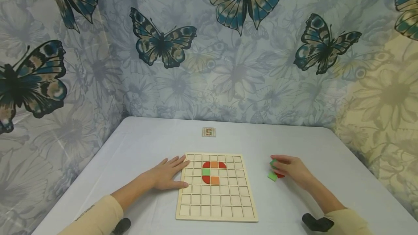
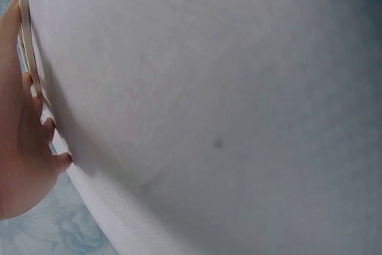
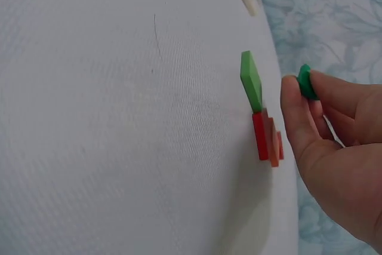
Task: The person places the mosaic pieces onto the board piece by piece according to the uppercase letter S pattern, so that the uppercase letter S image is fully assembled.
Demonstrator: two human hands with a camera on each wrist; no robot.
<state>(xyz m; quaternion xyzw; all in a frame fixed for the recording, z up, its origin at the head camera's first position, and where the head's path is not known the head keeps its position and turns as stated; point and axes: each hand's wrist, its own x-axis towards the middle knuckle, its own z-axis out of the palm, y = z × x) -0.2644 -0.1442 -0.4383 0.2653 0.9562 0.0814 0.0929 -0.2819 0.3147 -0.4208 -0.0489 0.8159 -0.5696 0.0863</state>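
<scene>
My left hand [image 1: 166, 174] lies with spread fingers along the left edge of a pale wooden grid board [image 1: 215, 221]. Over the table to the board's right, my right hand [image 1: 294, 169] pinches a small dark green piece [image 3: 307, 82] between thumb and fingers. Below that hand lie a light green tile [image 3: 250, 82], a red piece [image 3: 260, 137] and an orange piece [image 3: 273, 141], close together. On the board's upper part sit red rounded pieces [image 1: 206, 180], orange squares [image 1: 215, 180] and a green square [image 1: 206, 172], arranged in a curve.
A small square card [image 1: 209, 132] with a gridded figure like an S or 5 lies behind the board. The white-covered table [image 1: 156, 137] reaches back to a butterfly-patterned curtain [image 1: 228, 93]. Dark straps [image 1: 317, 222] show near both wrists.
</scene>
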